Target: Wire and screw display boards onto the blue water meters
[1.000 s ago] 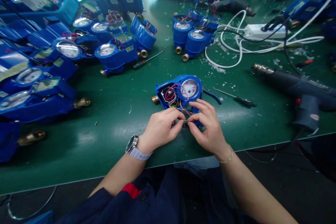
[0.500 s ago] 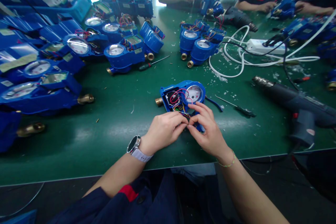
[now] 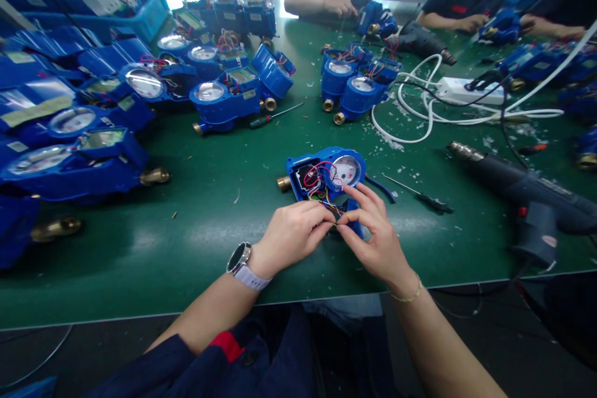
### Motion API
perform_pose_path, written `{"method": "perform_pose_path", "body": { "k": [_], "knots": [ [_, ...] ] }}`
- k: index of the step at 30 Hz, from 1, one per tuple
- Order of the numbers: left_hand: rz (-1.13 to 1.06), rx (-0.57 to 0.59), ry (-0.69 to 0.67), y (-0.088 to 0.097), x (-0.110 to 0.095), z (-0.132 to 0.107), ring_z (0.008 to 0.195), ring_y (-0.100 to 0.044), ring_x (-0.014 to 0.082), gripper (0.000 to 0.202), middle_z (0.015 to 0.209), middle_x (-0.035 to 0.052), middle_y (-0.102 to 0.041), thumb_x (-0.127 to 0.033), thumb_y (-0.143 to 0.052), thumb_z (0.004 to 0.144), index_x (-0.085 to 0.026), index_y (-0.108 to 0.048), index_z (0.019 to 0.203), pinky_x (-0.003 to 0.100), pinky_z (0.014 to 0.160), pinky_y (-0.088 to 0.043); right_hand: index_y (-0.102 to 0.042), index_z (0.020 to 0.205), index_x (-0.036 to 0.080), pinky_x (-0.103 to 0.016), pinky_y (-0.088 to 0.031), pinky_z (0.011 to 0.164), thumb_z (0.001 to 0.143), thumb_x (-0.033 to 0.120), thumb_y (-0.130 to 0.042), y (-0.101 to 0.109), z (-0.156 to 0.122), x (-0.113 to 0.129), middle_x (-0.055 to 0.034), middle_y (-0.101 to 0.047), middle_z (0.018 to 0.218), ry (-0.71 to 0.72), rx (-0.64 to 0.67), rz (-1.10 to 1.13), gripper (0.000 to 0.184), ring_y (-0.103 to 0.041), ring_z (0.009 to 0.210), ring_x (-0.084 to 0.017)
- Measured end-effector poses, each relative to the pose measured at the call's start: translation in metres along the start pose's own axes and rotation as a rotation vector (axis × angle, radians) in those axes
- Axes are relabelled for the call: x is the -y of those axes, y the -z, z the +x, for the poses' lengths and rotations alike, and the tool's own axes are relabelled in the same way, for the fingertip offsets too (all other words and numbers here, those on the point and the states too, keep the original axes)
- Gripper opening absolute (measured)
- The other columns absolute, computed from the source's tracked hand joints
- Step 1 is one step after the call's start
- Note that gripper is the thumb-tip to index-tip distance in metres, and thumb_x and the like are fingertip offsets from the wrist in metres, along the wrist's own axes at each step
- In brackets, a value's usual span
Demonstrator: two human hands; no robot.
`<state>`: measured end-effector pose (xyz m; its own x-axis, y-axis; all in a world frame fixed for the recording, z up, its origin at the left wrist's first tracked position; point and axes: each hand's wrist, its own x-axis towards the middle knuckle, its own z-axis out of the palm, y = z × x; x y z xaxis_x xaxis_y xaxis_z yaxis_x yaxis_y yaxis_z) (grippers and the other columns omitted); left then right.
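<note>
A blue water meter (image 3: 321,158) lies on the bench in front of me, its round dial at the right and its box at the left uncovered. Red, yellow, white and black wires (image 3: 326,199) spill out of the box towards my fingertips. My left hand (image 3: 296,230) pinches thin wires between thumb and forefinger at the near side of the meter. Tip to tip with it, my right hand (image 3: 375,236) also pinches a wire, its other fingers raised near the dial. The wire ends are mostly hidden by the fingers.
Several more water meters (image 3: 224,102) crowd the left and back of the green bench (image 3: 209,174). To the right lie a screwdriver (image 3: 424,198), a heat gun (image 3: 527,186), and a white power strip (image 3: 471,91) with looped cable. Co-workers' hands (image 3: 340,6) are across the bench.
Both hands stay together at the wires, with a yellowish wire now showing between the fingertips. The view has shifted slightly. Across the bench, a co-worker's hand has lowered.
</note>
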<state>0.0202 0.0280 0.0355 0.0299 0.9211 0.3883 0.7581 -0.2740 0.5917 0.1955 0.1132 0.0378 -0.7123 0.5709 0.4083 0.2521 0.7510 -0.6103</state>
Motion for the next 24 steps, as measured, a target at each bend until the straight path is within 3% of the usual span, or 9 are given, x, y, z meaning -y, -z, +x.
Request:
{"method": "perform_pose_path", "body": {
  "k": [16, 24],
  "knots": [
    [-0.007, -0.009, 0.006, -0.004, 0.001, 0.000, 0.082, -0.069, 0.0171, 0.010, 0.088, 0.0030, -0.073, -0.019, -0.056, 0.092, -0.018, -0.065, 0.088, 0.028, 0.074, -0.053, -0.054, 0.082, 0.021, -0.060, -0.035, 0.107, 0.092, 0.017, -0.053, -0.008, -0.002, 0.002, -0.0130, -0.052, 0.140, 0.031, -0.022, -0.032, 0.011, -0.035, 0.139, -0.030],
    [-0.058, -0.014, 0.033, -0.002, -0.002, 0.001, 0.080, -0.068, 0.0158, 0.011, 0.087, 0.0029, -0.072, -0.018, -0.054, 0.092, -0.019, -0.064, 0.088, 0.027, 0.073, -0.052, -0.054, 0.088, 0.022, -0.058, -0.037, 0.107, 0.093, 0.019, -0.051, -0.005, -0.014, -0.005, -0.0111, -0.055, 0.137, -0.045, -0.106, 0.011, 0.007, -0.039, 0.137, -0.029]
  ]
}}
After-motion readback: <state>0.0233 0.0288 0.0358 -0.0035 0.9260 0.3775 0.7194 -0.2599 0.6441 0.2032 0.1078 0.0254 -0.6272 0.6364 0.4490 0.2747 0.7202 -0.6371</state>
